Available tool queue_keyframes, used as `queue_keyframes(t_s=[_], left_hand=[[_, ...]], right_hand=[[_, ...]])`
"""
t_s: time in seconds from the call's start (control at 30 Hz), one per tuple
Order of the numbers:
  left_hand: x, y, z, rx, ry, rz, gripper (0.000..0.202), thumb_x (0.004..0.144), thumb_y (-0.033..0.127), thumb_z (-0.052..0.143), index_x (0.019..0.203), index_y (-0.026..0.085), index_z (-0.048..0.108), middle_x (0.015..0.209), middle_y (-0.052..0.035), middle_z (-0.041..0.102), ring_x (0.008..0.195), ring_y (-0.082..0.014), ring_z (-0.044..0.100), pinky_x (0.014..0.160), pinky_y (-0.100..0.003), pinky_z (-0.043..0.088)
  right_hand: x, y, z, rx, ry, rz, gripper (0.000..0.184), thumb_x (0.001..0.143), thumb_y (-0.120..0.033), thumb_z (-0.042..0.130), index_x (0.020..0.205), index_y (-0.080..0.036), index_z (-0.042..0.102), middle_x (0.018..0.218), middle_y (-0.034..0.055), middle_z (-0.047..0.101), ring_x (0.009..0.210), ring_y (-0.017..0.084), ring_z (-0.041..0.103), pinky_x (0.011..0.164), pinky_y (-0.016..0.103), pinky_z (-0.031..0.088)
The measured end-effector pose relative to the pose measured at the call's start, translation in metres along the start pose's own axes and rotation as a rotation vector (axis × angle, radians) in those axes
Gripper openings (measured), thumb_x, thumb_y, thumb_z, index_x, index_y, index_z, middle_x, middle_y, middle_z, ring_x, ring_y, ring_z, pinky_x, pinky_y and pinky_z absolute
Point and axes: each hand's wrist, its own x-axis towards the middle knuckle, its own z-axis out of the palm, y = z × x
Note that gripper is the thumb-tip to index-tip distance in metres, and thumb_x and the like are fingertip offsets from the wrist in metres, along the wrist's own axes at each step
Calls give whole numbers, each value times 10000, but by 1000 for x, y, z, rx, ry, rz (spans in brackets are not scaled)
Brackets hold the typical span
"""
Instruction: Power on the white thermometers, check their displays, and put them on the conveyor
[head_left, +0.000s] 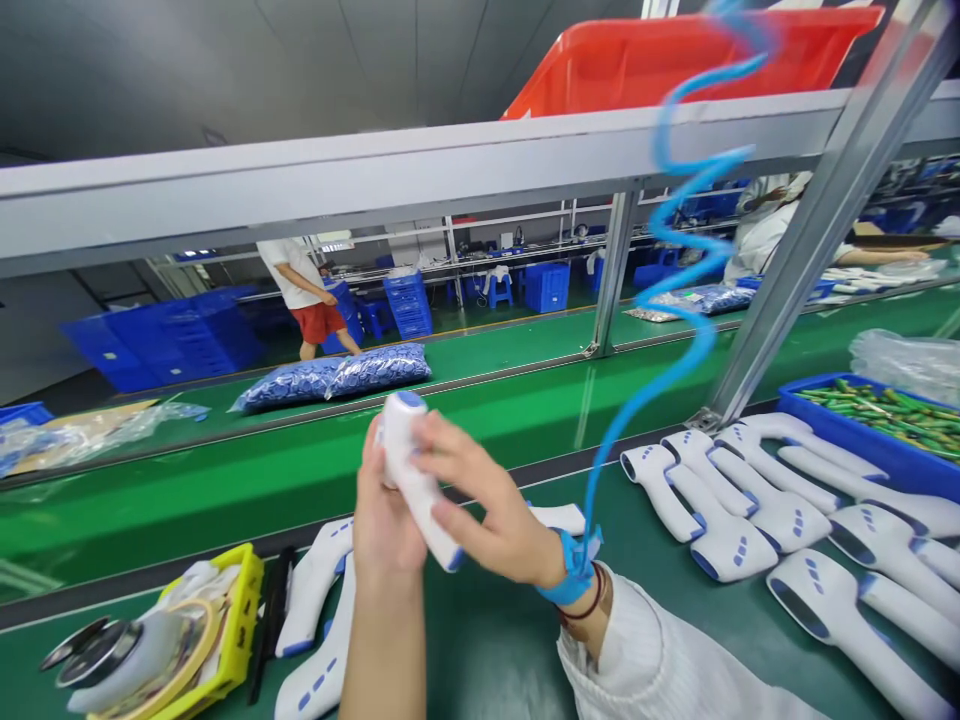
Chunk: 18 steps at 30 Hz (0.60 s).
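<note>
A white thermometer-gun housing with blue ends [411, 455] is held up over the green work surface, tilted, its handle end pointing down to the right. My left hand [379, 515] is closed round its left side. The fingers of my right hand [484, 500] press on its right side, and a blue wrist strap with a coiled blue cord [626, 420] circles that wrist. Similar white housings [319, 580] lie left of my forearms, and one more is partly hidden behind my right hand. Several others [739, 495] are spread out on the right.
At lower left sits a yellow basket [251, 610] holding a bottle and tape rolls, beside a black bar [271, 615]. A blue tray [922, 470] of green parts stands at right. Metal posts [817, 210] and a red bin [675, 65] rise ahead; bagged blue parts [337, 376] lie beyond.
</note>
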Motion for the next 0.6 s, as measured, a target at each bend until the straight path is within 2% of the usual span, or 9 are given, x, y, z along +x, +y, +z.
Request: queue_keyframes(t_s=[0.07, 0.13, 0.23, 0.33, 0.37, 0.43, 0.5, 0.6], left_hand=[[5, 14, -4, -191, 107, -204, 299, 945, 262, 356, 1104, 126, 570, 697, -10, 626, 570, -83, 620, 585, -151, 523], [7, 23, -6, -338, 136, -313, 312, 965, 273, 302, 1012, 104, 560, 641, -8, 590, 525, -69, 602, 544, -126, 514], [5, 25, -6, -412, 166, -301, 280, 962, 267, 319, 983, 94, 538, 656, -20, 594, 524, -64, 601, 527, -109, 507], [5, 20, -4, -413, 196, -265, 273, 959, 257, 319, 982, 89, 533, 664, -18, 586, 498, -53, 574, 490, -97, 478], [4, 18, -3, -422, 205, -226, 273, 958, 272, 323, 979, 101, 535, 667, -8, 583, 482, -47, 556, 476, -99, 467], [2, 14, -3, -401, 220, -60, 245, 944, 308, 361, 1010, 152, 538, 687, 16, 587, 485, -48, 537, 467, -115, 451], [-2, 11, -3, -322, 223, 169, 207, 923, 308, 417, 1091, 242, 519, 742, 41, 604, 559, -66, 563, 510, -141, 456], [-10, 8, -2, -194, 200, 395, 266, 913, 264, 432, 1163, 352, 457, 834, 57, 609, 699, -94, 599, 599, -176, 471]], right_hand=[[1, 5, 6, 115, -169, -50, 292, 937, -246, 557, 1220, -220, 625, 1392, 85, 564, 1417, 229, 377, 1189, 420, 256], [0, 9, 11, 235, -189, -17, 263, 934, -349, 572, 1127, -191, 658, 1252, 104, 657, 1351, 231, 470, 1165, 417, 308], [-4, 12, 18, 238, -125, 9, 293, 941, -433, 540, 1061, -192, 655, 1167, 109, 691, 1299, 227, 523, 1149, 413, 331], [-9, 9, 28, 207, -43, 8, 284, 968, -435, 480, 1083, -217, 621, 1244, 108, 644, 1315, 223, 499, 1156, 420, 311], [-10, 8, 33, 272, 13, 42, 276, 978, -430, 455, 1070, -223, 610, 1240, 106, 635, 1317, 222, 492, 1158, 425, 304], [-12, 7, 43, 540, 155, 163, 220, 968, -415, 472, 1010, -232, 587, 1143, 89, 645, 1286, 222, 508, 1146, 432, 318], [-12, 8, 52, 852, 293, 305, 126, 900, -360, 583, 936, -242, 559, 1001, 52, 649, 1205, 216, 555, 1124, 423, 350], [-11, 11, 56, 1110, 406, 441, 182, 764, -228, 699, 825, -248, 528, 834, -2, 621, 1079, 187, 597, 1094, 382, 381]])
